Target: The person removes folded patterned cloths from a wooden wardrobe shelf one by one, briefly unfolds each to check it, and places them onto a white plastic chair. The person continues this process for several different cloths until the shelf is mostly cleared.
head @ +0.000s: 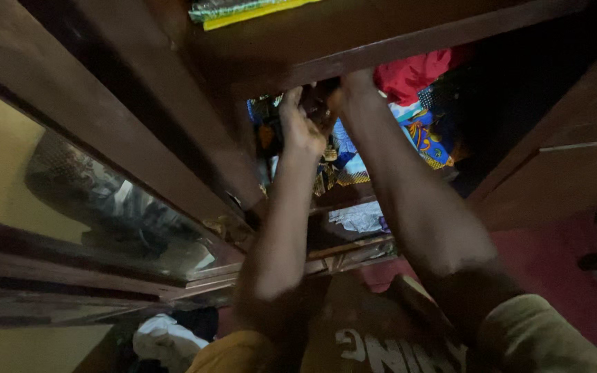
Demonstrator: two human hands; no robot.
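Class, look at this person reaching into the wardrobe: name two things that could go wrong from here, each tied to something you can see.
1. Both hands, left and right, reach among packed cloths under a shelf; tugging one might drag others out.
2. The mirrored door stands open beside the left arm; an elbow could knock it.

The patterned cloth point(343, 148), printed in blue, yellow and white, lies crumpled and folded over itself directly under the dark wooden shelf point(381, 41) of the wardrobe. A red cloth point(409, 72) sits bunched just beside it, also under the shelf.
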